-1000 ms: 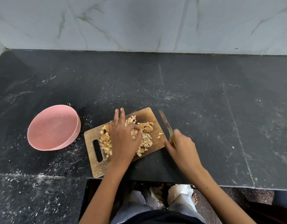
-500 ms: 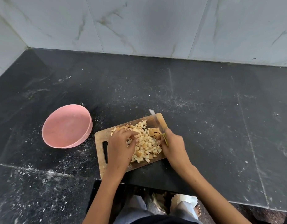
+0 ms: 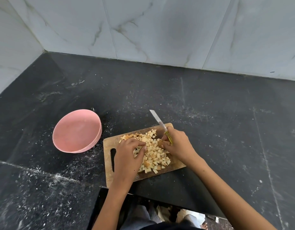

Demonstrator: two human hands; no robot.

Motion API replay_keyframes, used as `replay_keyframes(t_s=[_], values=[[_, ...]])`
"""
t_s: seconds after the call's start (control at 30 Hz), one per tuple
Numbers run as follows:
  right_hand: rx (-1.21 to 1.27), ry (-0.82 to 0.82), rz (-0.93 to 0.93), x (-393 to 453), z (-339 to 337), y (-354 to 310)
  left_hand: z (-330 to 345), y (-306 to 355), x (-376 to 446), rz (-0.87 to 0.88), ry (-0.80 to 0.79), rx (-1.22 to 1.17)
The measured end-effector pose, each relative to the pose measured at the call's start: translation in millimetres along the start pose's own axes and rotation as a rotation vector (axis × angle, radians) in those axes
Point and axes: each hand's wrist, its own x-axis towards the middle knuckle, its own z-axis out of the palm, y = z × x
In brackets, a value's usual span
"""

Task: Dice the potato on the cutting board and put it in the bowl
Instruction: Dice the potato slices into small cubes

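A wooden cutting board point(image 3: 108, 146) with a handle slot lies near the counter's front edge. A heap of pale diced potato point(image 3: 154, 152) covers its middle. My left hand point(image 3: 128, 156) rests on the left side of the heap, fingers curled into the cubes. My right hand point(image 3: 176, 146) is at the heap's right side and grips a knife point(image 3: 157, 119) by its yellow-green handle, the blade pointing away past the board's far edge. The pink bowl point(image 3: 77, 131) stands left of the board and holds nothing.
The black stone counter point(image 3: 226, 130) is dusted with white specks. Marble walls close it at the back and left. My knees show below the counter's front edge, under the board.
The knife hand moved in from the board's right edge to the heap. My left hand's fingers went from flat on the cubes to curled. The camera shifted so the scene sits further right.
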Motion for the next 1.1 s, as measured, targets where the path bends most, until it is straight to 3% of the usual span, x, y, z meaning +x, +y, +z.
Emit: replay_keyframes(t_s=[0.3,0.47,0.6,0.8,0.93,1.1], values=[[0.472,-0.005,0.059,-1.3,-8.8,-6.5,3.6,15.6,15.8,0.017,-0.131,-0.204],[0.58,0.019,0.111,0.1,-10.7,-14.1,-5.4,9.6,24.5,-0.053,-0.156,-0.378],[0.566,0.018,0.111,-1.9,-7.4,-15.9,-3.1,5.6,22.2,-0.174,-0.147,-0.489],[0.816,-0.111,0.175,-4.4,-6.2,-7.5,-2.4,10.1,22.6,-0.359,-0.213,-0.653],[0.706,-0.036,0.181,-8.2,-10.7,-1.0,-2.4,11.7,22.0,-0.397,-0.204,-0.676],[0.237,0.246,0.159,-15.3,-11.1,16.1,-3.6,9.1,19.2,-0.404,-0.176,-0.691]])
